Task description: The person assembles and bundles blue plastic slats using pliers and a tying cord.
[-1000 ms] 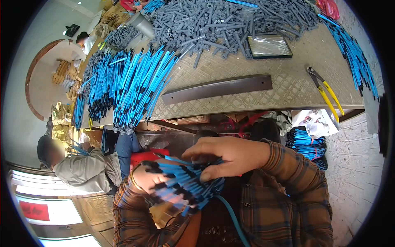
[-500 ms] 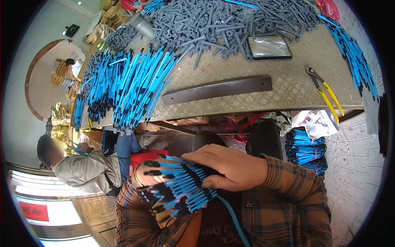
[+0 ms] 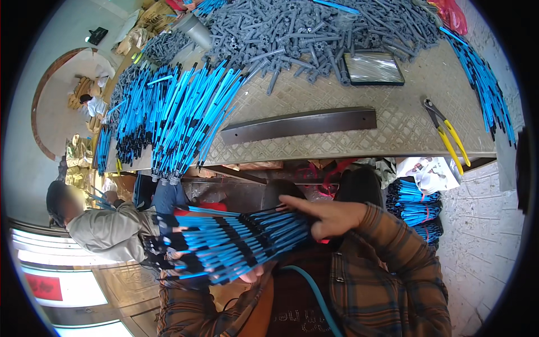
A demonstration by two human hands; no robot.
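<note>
A thick bundle of thin blue rods with black bands and black ends [image 3: 224,241] lies across my lap, its left part smeared by motion. My left hand [image 3: 251,274] is closed round it from below; most of that hand is hidden behind the rods, with a few fingertips showing at the lower edge. At the bundle's right end is my right hand [image 3: 336,217], its index finger stretched along the far side and its thumb apart on the near side, the palm facing the rod ends.
On the table [image 3: 415,135] lie a dark metal bar [image 3: 300,124], yellow-handled pliers [image 3: 446,135], a wrapped dark tray [image 3: 374,68], heaped grey plastic plugs [image 3: 281,33] and blue rods [image 3: 193,112]. Tied bundles [image 3: 418,208] stand below right. A person [image 3: 109,224] sits at the left.
The bundle has swung from foreshortened to lying broadside, its left ends reaching further left. My right hand has slid from on top of the rods to their right end.
</note>
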